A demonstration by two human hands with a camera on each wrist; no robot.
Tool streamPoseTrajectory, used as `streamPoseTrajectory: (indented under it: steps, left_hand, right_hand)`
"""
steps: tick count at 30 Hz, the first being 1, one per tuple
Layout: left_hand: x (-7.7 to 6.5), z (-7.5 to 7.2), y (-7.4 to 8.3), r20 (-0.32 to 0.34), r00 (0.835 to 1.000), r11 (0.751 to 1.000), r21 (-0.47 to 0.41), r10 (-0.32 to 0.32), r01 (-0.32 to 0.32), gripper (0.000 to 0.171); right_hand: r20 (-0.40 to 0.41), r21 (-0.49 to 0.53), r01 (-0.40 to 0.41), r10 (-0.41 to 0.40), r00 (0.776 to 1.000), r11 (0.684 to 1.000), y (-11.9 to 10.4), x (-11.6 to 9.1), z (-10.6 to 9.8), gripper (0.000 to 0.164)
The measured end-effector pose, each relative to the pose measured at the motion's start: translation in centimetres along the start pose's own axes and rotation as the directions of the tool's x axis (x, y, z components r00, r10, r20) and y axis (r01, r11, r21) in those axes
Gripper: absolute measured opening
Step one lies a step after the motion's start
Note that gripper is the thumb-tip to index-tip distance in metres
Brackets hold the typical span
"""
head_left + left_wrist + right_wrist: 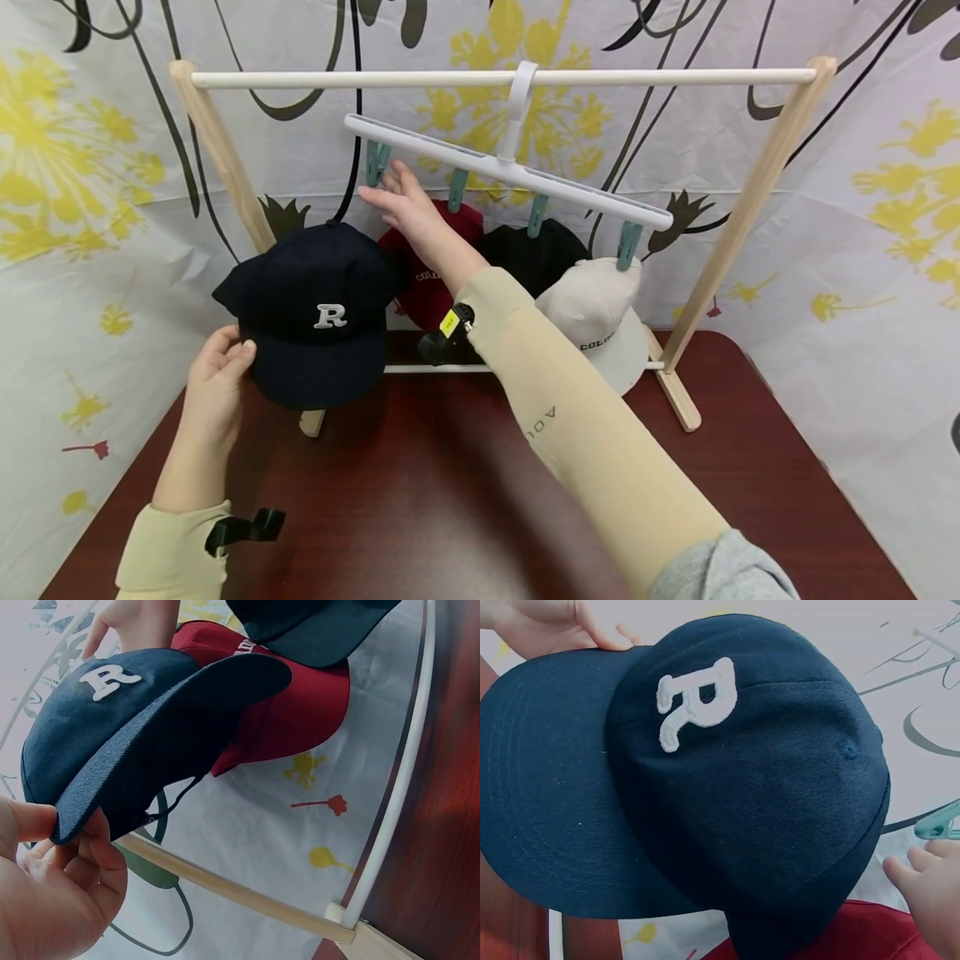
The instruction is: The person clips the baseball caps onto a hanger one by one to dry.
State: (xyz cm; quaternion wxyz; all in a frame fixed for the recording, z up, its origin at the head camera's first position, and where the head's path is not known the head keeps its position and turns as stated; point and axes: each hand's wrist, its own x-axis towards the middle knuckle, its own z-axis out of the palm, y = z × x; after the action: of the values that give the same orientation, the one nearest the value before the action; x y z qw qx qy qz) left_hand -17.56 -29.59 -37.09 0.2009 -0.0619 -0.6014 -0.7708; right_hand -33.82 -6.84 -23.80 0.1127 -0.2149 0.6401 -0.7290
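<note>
My left hand (pixel 217 379) pinches the brim edge of a navy baseball cap (pixel 315 283) with a white R on its front. In the left wrist view, the thumb lies on one face of the brim and curled fingers on the other. My right hand (pixel 408 208) reaches up with fingers extended beside the leftmost teal clip (pixel 377 162) on a white hanger (pixel 450 154). Whether its fingertips touch the clip, I cannot tell. Clear of that clip, the navy cap hangs lower. The right wrist view shows the right hand (pixel 937 885) just below the clip.
The hanger tilts down to the right from the rod (pixel 645 77) of a wooden rack (pixel 750 217). Other clips line up with a red cap (pixel 468 221), a black cap (pixel 543 254) and a cream cap (pixel 592 300). A dark red table (pixel 420 500) lies beneath.
</note>
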Motion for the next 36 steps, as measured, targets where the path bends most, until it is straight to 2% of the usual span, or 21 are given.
streamPoseTrajectory:
  steps: [9,20,24,31,36]
  left_hand:
    - [-0.3,0.0,0.1,-0.004,1.000,1.000,-0.003,0.002,-0.002,0.013]
    - [-0.5,-0.3,-0.1,0.012,1.000,0.999,-0.021,0.026,-0.026,0.017]
    - [-0.7,-0.2,-0.1,0.031,0.999,0.999,-0.024,0.036,-0.036,0.017]
    - [-1.1,-0.1,-0.1,0.080,0.996,0.998,0.048,0.032,-0.035,0.014]
    - [-1.1,0.0,0.0,0.092,0.995,0.996,0.075,0.033,-0.040,0.014]
  right_hand:
    - [0.019,0.100,0.020,-0.022,1.000,0.995,-0.4,-0.3,0.3,0.071]
    - [-0.018,0.139,0.052,-0.049,0.999,0.989,-0.6,-0.9,0.5,0.064]
    - [-0.031,0.104,0.048,-0.045,0.999,0.993,-0.6,-1.0,0.3,0.059]
    - [-0.052,-0.024,0.043,-0.045,0.998,0.999,-0.5,-1.1,0.0,0.054]
    - [-0.060,-0.078,0.050,-0.055,0.997,0.996,-0.5,-1.3,-0.1,0.050]
